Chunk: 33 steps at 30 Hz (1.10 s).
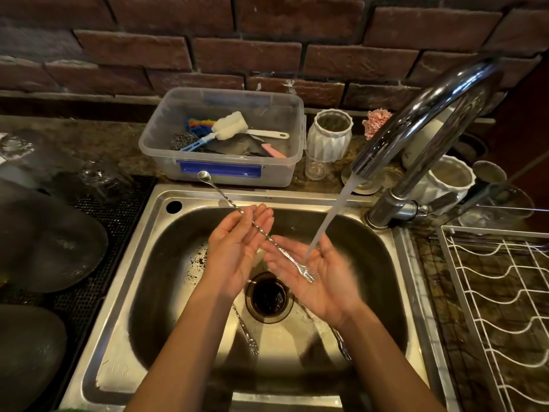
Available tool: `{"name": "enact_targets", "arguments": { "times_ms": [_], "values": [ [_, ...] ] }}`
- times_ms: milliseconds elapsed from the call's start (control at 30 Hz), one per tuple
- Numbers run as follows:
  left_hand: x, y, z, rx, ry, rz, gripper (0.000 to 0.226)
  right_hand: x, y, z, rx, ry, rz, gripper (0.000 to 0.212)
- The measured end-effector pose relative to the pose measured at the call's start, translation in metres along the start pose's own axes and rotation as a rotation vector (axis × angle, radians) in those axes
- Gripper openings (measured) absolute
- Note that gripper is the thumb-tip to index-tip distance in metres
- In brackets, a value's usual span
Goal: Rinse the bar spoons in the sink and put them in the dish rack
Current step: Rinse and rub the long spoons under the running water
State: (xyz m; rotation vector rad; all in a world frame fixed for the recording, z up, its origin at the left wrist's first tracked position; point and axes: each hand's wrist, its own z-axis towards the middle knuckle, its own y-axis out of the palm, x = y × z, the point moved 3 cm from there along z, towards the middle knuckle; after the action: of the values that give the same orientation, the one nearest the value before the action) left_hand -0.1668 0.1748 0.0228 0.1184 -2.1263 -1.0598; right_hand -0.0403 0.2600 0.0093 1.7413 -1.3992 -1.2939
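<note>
A long twisted bar spoon (261,231) lies across both of my upturned palms above the steel sink (267,193). Its bowl end sticks out past my left hand (234,248) toward the back left. Its forked end rests on the palm of my right hand (329,281), where the water stream (329,215) from the tap (416,123) lands. Both hands have straight fingers and simply carry the spoon. Two more bar spoons lie on the sink floor, one (245,331) left of the drain and one (340,341) partly hidden under my right forearm. The white wire dish rack (493,281) stands right of the sink.
Behind the sink, a clear plastic box (219,171) holds brushes and scrubbers. White ribbed jars (328,135) and glasses stand beside the tap. Dark plates (44,239) and upturned glasses sit on a black mat to the left. A brick wall runs along the back.
</note>
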Motion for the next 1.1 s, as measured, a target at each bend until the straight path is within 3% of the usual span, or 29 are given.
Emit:
{"name": "enact_targets", "arguments": {
  "times_ms": [167,333,700,900,1100],
  "values": [
    [-0.003,-0.003,-0.002,-0.006,0.003,-0.017,0.028,0.005,0.003,-0.004,0.000,-0.018,0.010,0.076],
    [-0.018,0.004,-0.012,-0.034,-0.033,-0.028,0.041,0.004,-0.001,-0.018,0.059,-0.080,-0.035,0.058],
    [-0.059,0.014,-0.038,-0.053,-0.145,-0.012,0.031,0.005,-0.012,-0.073,0.119,-0.151,-0.125,0.032],
    [-0.079,0.014,-0.048,-0.018,-0.184,-0.026,0.023,0.009,-0.022,-0.098,0.122,-0.161,-0.083,0.035],
    [-0.089,0.014,-0.052,0.024,-0.237,-0.032,0.024,0.012,-0.030,-0.123,0.242,-0.155,-0.095,0.039]
  ]
}}
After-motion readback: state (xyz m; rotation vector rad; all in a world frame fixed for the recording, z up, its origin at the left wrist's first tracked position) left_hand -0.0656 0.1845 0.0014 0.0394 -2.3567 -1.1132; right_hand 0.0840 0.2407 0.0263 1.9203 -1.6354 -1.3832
